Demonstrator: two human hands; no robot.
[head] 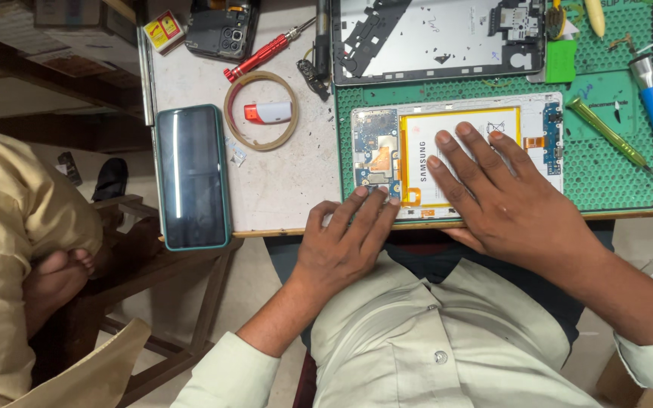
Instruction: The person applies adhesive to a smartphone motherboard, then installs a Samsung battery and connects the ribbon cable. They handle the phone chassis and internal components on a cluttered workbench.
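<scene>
The desk [281, 189] carries a green perforated work mat [606, 174], and on the mat lies an opened tablet [459, 155] with its back cover off, its near edge right at the desk's front rim. The white and yellow battery [447, 151] fills its middle, with a circuit board [376, 155] to the left and a small blue board [552, 138] to the right.

The right hand [508, 204] lies flat on the battery, fingers [455, 155] spread and pressing down. The left hand [345, 245] rests at the tablet's lower left corner, fingers together over the frame edge, gripping nothing that I can see.

Risks, as I judge them: hard or uneven pressure could bend or dent the battery cell, which is the gravest hazard here. A push towards the body could slide the tablet off the desk rim. The left fingers sit near the exposed board and could smear or strain its parts.

Further off, a dark phone [192, 177] overhangs the desk's left edge and could be knocked down by an elbow. A red screwdriver [266, 51] and a ring of tape [261, 110] lie well apart.
</scene>
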